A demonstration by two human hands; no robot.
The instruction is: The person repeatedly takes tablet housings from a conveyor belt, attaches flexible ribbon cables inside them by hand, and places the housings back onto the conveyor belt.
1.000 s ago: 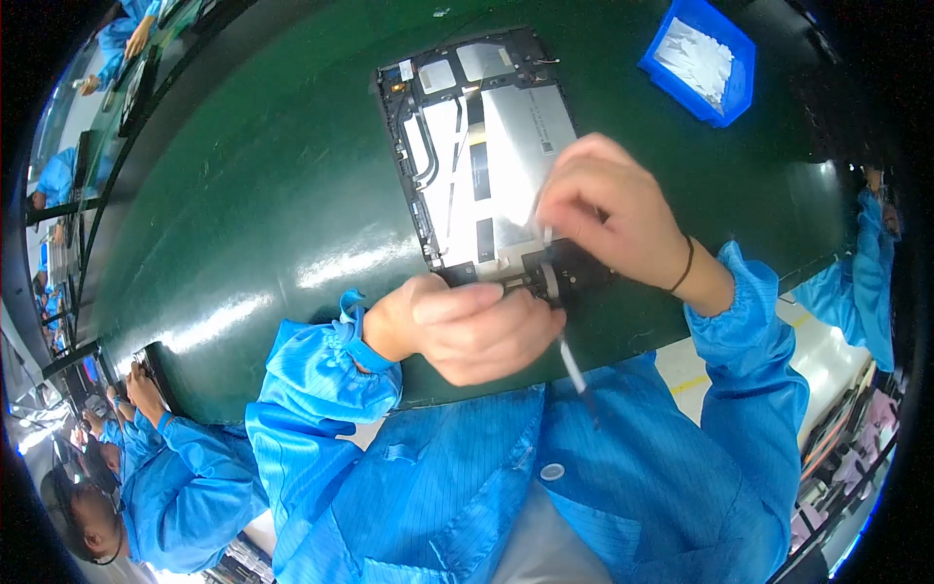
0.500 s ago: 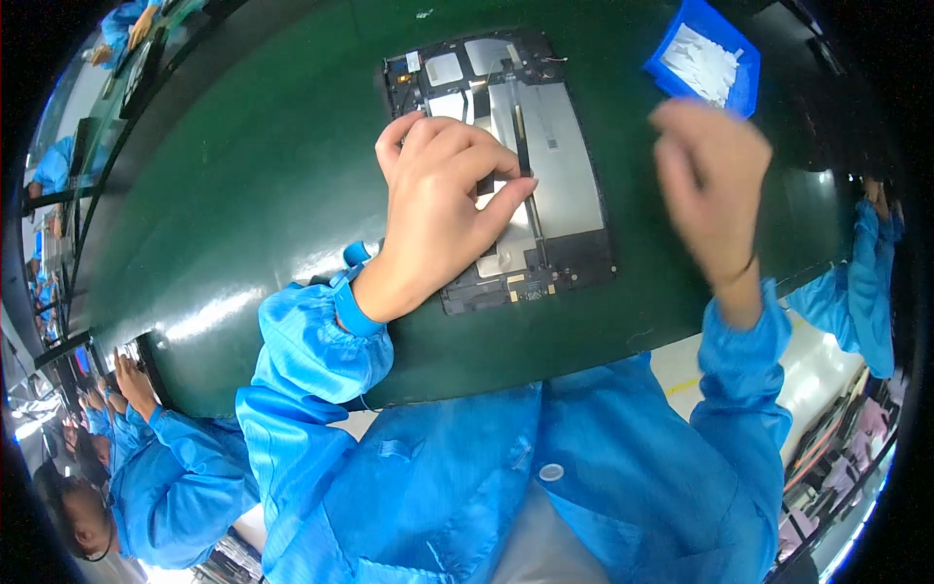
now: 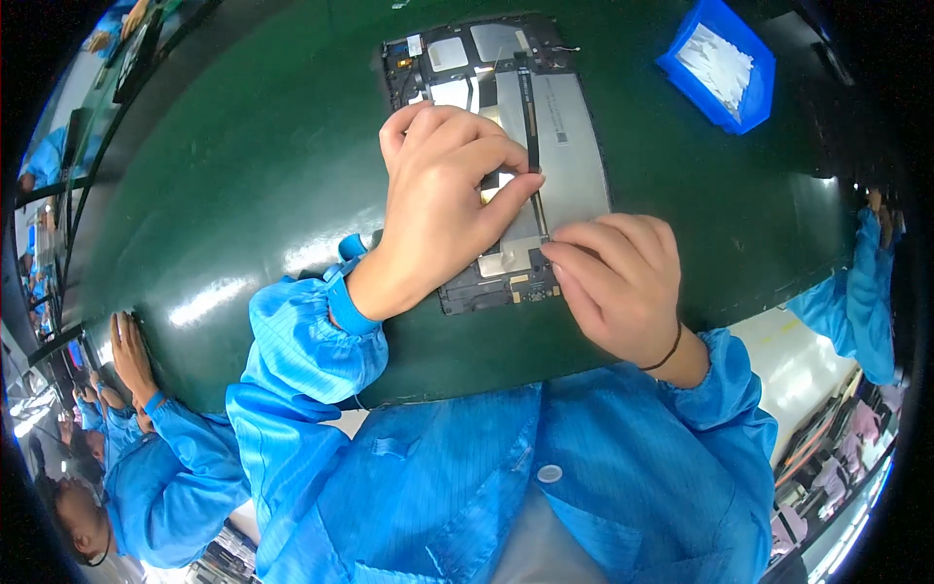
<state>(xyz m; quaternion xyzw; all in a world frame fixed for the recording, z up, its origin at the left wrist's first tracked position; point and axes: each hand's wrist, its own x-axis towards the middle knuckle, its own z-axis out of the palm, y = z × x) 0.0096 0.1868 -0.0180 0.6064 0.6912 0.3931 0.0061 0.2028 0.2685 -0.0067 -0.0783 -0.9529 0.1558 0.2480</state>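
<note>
An opened tablet [image 3: 574, 146] with a silver inside and black frame lies on the green table. A long dark ribbon cable [image 3: 530, 117] runs down its middle. My left hand [image 3: 443, 190] rests over the tablet's left half, with thumb and index finger pinched on the cable near its middle. By the cable's lower end, my right hand [image 3: 623, 282] has thumb and index fingertips closed together against the tablet. Whatever is between those right fingertips is too small or hidden to make out. My left palm covers part of the tablet's left side.
A blue tray [image 3: 764, 88] of white strips stands at the table's far right. A blue wristband [image 3: 350, 297] circles my left wrist. On the left, a co-worker's hand [image 3: 131, 360] lies at the table edge; another person's blue sleeve [image 3: 861, 292] shows at the right.
My right hand has come from beside the blue tray, down and left, to the cable's lower end. My left hand keeps its place on the cable. The view has shifted slightly.
</note>
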